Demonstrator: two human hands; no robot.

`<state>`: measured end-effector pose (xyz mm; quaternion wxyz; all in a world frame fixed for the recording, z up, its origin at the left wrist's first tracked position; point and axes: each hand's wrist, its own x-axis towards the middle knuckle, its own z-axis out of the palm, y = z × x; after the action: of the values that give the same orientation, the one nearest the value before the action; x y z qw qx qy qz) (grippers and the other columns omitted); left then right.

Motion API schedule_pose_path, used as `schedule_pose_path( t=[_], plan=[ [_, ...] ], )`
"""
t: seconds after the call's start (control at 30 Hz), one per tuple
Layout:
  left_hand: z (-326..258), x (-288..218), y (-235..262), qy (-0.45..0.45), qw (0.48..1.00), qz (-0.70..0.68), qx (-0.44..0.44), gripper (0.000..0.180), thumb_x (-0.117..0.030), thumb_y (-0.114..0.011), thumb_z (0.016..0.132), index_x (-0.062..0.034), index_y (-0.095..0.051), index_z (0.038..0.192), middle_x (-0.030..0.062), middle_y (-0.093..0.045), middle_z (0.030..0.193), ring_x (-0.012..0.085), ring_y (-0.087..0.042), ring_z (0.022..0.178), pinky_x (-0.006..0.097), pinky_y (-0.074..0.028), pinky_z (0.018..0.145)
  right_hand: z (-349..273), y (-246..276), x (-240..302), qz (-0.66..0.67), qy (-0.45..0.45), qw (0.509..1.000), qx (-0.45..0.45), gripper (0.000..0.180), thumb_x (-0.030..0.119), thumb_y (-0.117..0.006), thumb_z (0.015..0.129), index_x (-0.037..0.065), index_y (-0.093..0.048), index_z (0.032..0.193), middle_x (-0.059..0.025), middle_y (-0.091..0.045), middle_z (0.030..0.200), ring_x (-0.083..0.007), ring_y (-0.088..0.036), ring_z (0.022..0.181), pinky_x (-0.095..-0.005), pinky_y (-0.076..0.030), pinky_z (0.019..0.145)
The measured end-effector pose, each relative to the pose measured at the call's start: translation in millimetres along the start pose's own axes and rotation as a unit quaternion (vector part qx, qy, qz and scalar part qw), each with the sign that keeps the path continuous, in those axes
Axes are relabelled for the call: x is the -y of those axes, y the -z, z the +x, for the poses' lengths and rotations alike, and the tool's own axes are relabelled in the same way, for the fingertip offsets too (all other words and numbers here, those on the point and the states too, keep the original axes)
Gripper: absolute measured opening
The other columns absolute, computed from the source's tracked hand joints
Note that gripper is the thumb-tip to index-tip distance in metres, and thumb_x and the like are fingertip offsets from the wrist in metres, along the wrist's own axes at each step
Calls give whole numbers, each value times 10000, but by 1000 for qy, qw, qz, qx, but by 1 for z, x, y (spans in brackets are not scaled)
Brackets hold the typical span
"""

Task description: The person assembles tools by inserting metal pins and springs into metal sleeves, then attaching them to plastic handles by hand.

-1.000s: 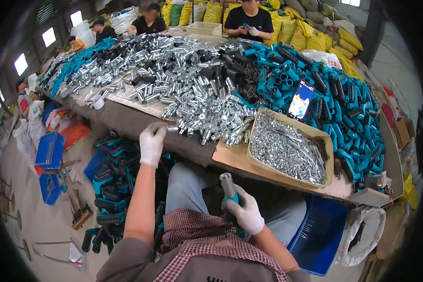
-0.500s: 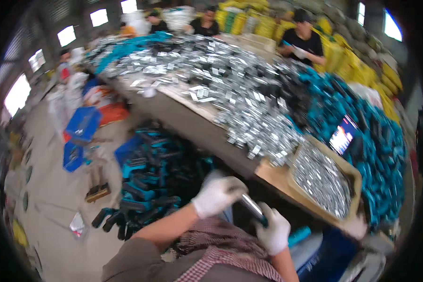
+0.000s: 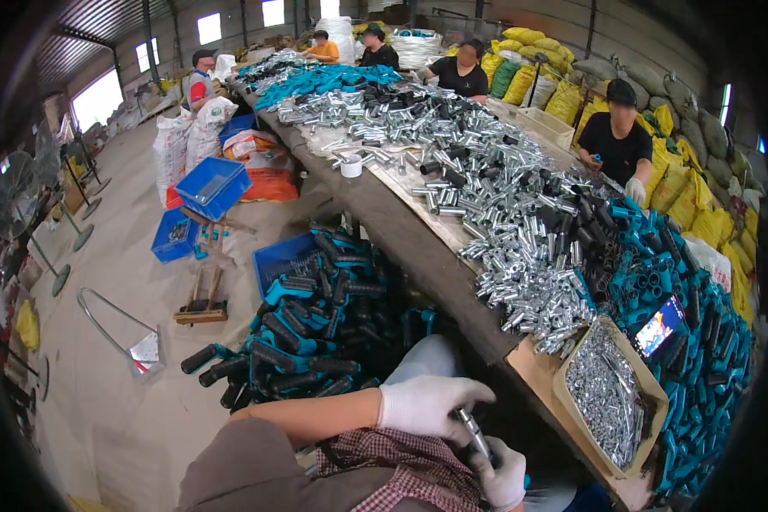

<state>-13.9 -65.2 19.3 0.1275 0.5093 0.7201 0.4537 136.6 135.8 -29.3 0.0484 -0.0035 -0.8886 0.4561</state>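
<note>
Over my lap, a shiny metal tube (image 3: 476, 433) slants between my two white-gloved hands. My left hand (image 3: 427, 407) is at its upper end, the index finger stretched past it and the other fingers partly hidden. Wrapped round the lower end is my right hand (image 3: 502, 478), closed. A bit of teal shows beside that hand; whether it joins the tube I cannot tell. Left of my knee lies a heap of teal handles with black grips (image 3: 303, 341). On the table nearby is a heap of loose metal tubes (image 3: 529, 286).
A cream tray of small metal parts (image 3: 606, 401) sits at the table's near corner, beside a lit phone (image 3: 660, 328) and piled teal parts (image 3: 708, 384). Blue crates (image 3: 213, 188) and a wooden stand (image 3: 203, 299) are on the floor. Co-workers (image 3: 619, 136) sit across the table.
The view has swung and sharpened. My hands appear lower in the picture, and my left fingers, curled on the tube's upper end before, are now straighter. The right hand keeps its hold.
</note>
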Motion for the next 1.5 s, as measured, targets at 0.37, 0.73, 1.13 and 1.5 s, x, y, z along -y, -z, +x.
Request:
schedule_pose_path(
  t=[0.37,0.73,1.13,1.5],
  plan=[
    [-1,7,-12,177,982,0,61,271,-257,-660,887,-97,-677,1105,123,-672,992,349,-657,915,403,-518,846,-6,6,3,-34,-22,999,-25,311,239,-699,867,32,-689,1099,-218,-685,869,-354,-689,777,-389,-530,712],
    [6,12,-23,207,965,4,163,297,-220,-659,872,-111,-661,1148,135,-655,1019,329,-638,974,416,-502,883,-10,5,-3,-104,-23,994,-35,313,256,-714,856,53,-699,1094,-217,-692,890,-372,-695,817,-392,-537,721],
    [3,27,-45,11,996,5,91,373,-243,-700,838,-50,-644,1153,188,-610,1193,351,-610,1068,413,-498,895,-11,14,-3,-99,-11,994,-40,320,274,-723,852,54,-704,1084,-217,-695,908,-377,-695,839,-395,-547,739],
    [16,-4,-48,57,991,-50,109,503,-294,-647,902,-43,-546,1327,190,-642,1217,359,-627,1106,388,-507,929,-19,38,-21,96,-36,994,34,309,199,-632,873,-9,-677,1096,-131,-703,870,-200,-664,745,-320,-521,678]
  ],
)
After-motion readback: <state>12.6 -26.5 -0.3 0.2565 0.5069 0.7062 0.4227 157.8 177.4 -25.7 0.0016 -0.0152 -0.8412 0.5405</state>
